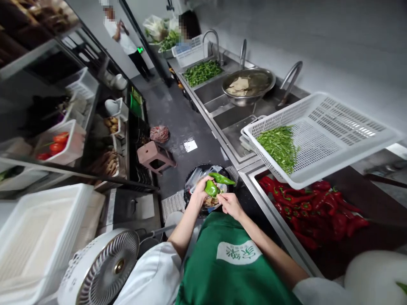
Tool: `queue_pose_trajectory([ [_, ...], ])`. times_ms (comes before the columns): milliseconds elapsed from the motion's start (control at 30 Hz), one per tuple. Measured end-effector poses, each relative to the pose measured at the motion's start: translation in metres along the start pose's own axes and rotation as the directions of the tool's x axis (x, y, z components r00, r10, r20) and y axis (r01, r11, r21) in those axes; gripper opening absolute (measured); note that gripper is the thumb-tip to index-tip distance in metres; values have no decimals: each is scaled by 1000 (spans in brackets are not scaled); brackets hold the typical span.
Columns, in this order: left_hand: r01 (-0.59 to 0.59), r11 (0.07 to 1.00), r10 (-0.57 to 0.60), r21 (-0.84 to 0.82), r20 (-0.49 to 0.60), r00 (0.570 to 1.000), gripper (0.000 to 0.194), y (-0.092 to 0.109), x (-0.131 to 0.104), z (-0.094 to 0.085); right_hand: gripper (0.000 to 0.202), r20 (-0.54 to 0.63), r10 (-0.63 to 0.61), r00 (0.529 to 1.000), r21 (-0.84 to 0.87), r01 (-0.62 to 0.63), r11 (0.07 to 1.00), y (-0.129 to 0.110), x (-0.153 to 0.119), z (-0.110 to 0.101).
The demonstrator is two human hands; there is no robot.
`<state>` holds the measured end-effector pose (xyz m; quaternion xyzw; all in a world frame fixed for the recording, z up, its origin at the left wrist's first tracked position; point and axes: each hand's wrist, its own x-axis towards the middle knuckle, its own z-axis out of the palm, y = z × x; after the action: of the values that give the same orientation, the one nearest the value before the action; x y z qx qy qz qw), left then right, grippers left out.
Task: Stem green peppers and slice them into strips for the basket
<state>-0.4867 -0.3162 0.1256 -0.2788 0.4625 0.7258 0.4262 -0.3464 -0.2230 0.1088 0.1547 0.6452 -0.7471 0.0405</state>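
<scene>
Two green peppers are at my left hand (201, 189), whose fingers wrap round them: a rounder one (211, 188) and a longer one (221, 178) that points to the right. My right hand (230, 204) is closed in a pinch at the lower right end of the rounder pepper, near its stem. What lies between those fingertips is too small to make out. Below both hands a black bin (187, 199) holds scraps and clear plastic.
Right of me, a white basket (343, 161) with cut green stems sits above a sink of red peppers (318, 207). A metal bowl (249, 99) stands farther along. At left are a fan (108, 267), a stool (153, 156) and shelves. A person (127, 42) stands far back.
</scene>
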Motion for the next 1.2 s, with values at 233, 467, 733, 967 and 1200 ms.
queue_pose_trajectory([
  [233,-260,936,214,-239,-202,956,8,117,17,-64,55,-65,83,994,-115,-90,989,6,9,15],
  [467,-585,811,583,6,-85,808,11,123,0,-86,26,-96,60,994,-616,-106,781,9,99,38],
  [733,-401,516,823,756,-308,478,45,105,29,-102,23,-282,98,954,-555,-246,795,18,34,-16],
  [967,-724,286,313,627,653,689,53,-46,14,3,50,-462,302,834,474,-56,879,36,-34,-37],
  [1200,-912,359,-338,198,939,71,58,-165,-33,129,53,-963,244,117,270,382,884,31,-162,-103],
])
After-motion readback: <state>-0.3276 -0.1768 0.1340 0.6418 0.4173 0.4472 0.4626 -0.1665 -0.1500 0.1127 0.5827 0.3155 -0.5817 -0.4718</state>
